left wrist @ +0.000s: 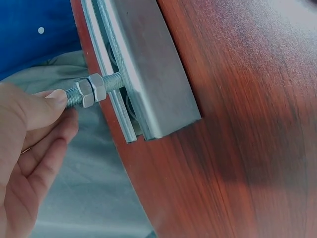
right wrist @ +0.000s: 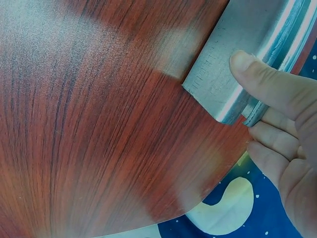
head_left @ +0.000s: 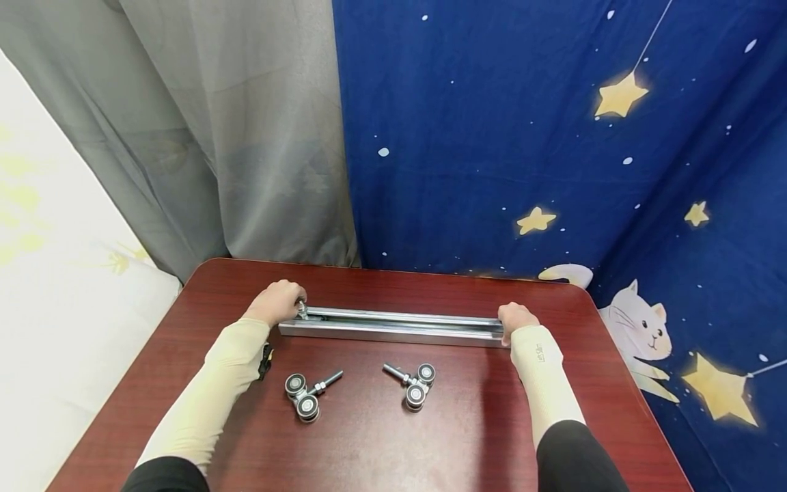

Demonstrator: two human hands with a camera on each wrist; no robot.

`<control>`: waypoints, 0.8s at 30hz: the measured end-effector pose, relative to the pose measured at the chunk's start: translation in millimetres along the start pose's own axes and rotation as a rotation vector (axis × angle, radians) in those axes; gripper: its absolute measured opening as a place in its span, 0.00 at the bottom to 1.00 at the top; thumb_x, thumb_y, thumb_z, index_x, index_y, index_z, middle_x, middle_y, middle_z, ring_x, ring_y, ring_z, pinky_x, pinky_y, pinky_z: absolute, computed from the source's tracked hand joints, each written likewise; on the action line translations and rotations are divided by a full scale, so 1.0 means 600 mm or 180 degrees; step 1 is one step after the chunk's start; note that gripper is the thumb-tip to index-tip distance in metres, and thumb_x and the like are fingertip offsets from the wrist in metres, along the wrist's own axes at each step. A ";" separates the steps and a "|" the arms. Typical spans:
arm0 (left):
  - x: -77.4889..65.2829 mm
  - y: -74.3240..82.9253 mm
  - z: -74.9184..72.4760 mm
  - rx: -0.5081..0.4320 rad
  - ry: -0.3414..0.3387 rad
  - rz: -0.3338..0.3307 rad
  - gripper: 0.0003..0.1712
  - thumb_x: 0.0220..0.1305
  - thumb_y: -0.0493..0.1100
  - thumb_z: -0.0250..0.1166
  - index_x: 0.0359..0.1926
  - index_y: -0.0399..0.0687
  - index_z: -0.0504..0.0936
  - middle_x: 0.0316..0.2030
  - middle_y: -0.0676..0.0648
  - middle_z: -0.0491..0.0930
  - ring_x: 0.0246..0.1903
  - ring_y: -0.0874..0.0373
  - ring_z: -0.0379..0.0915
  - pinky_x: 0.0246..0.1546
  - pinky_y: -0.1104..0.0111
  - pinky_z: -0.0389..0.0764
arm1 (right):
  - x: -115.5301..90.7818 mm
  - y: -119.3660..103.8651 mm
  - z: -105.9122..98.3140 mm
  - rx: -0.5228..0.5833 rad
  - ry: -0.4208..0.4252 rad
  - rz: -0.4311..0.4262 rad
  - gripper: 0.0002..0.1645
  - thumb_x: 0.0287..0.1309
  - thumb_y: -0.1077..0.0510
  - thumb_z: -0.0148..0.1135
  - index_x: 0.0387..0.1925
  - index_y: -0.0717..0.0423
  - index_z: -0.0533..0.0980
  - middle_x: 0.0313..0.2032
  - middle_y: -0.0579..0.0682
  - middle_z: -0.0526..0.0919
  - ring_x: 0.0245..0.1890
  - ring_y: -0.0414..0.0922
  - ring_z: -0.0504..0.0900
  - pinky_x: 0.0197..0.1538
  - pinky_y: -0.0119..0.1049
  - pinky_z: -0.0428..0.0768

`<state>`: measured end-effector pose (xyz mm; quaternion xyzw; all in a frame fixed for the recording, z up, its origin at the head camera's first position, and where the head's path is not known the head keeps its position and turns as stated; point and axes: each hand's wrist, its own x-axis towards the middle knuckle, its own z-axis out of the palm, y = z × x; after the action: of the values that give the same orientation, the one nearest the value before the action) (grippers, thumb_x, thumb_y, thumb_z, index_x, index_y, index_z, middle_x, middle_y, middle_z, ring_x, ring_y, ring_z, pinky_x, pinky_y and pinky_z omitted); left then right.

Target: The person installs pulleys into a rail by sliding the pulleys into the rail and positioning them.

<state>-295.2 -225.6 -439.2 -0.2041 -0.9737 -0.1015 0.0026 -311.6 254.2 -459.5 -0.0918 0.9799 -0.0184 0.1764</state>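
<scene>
A long metal channel rail [head_left: 393, 332] lies across the table with its slot facing up. At its left end my left hand [head_left: 277, 303] pinches the threaded bolt [left wrist: 114, 81] of a roller whose body sits inside the rail. Two hex nuts [left wrist: 91, 90] are on that bolt, and the rollers are mostly hidden by the rail walls. My right hand [head_left: 516, 321] grips the rail's other end, the thumb [right wrist: 246, 63] on its side wall and the fingers round the far side.
Two loose roller hangers with bolts, a left one [head_left: 302, 398] and a right one [head_left: 415, 387], lie on the red-brown table [head_left: 363, 451] in front of the rail. Behind the table hang a grey curtain [head_left: 277, 137] and a blue star-patterned one [head_left: 461, 137].
</scene>
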 end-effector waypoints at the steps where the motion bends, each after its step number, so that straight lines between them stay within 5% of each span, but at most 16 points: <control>1: 0.000 -0.001 0.000 0.0001 -0.0006 -0.0015 0.07 0.47 0.29 0.61 0.23 0.44 0.82 0.21 0.50 0.78 0.20 0.57 0.69 0.25 0.63 0.72 | 0.000 0.000 0.000 0.0006 0.0016 -0.0003 0.22 0.29 0.64 0.76 0.34 0.60 0.78 0.29 0.51 0.78 0.32 0.48 0.77 0.32 0.44 0.76; 17: -0.009 -0.013 -0.006 0.0005 -0.0037 -0.0034 0.07 0.47 0.28 0.60 0.25 0.42 0.82 0.22 0.48 0.78 0.20 0.57 0.68 0.25 0.62 0.72 | -0.009 -0.007 -0.005 0.0042 -0.0011 0.0018 0.21 0.30 0.65 0.76 0.32 0.60 0.77 0.30 0.52 0.78 0.34 0.49 0.78 0.32 0.44 0.76; 24: -0.014 -0.034 0.005 -0.0466 -0.0010 -0.0037 0.13 0.50 0.31 0.61 0.39 0.32 0.79 0.30 0.41 0.81 0.29 0.51 0.76 0.33 0.59 0.76 | -0.006 -0.005 -0.004 -0.0006 -0.0036 0.0025 0.22 0.28 0.64 0.76 0.32 0.60 0.77 0.29 0.51 0.78 0.33 0.49 0.77 0.32 0.43 0.76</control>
<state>-295.4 -246.9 -446.6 -0.1983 -0.9648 -0.1721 -0.0145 -308.4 252.2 -455.8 -0.0882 0.9792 -0.0162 0.1819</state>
